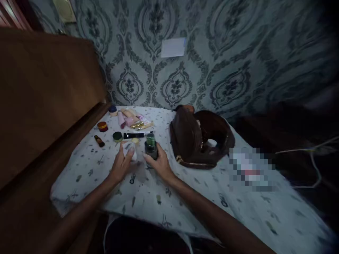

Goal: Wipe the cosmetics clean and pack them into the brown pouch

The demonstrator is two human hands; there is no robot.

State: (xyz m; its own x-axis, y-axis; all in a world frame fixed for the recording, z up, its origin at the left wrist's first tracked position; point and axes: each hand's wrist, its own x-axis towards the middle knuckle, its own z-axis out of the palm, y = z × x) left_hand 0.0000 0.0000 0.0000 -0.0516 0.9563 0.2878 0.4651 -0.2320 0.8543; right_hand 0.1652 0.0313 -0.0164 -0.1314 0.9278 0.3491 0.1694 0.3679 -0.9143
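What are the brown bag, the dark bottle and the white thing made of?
Brown bag: probably leather or imitation leather, smooth with a soft sheen. Dark bottle in the right hand: glass or plastic, glossy; its green top looks see-through. White thing in the left hand: matte, perhaps tissue or thin cloth, judging by soft folds.

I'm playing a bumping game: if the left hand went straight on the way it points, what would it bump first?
Probably the small pale yellow thing, just beyond the white thing the left hand holds. Depth is unclear, so it might pass over.
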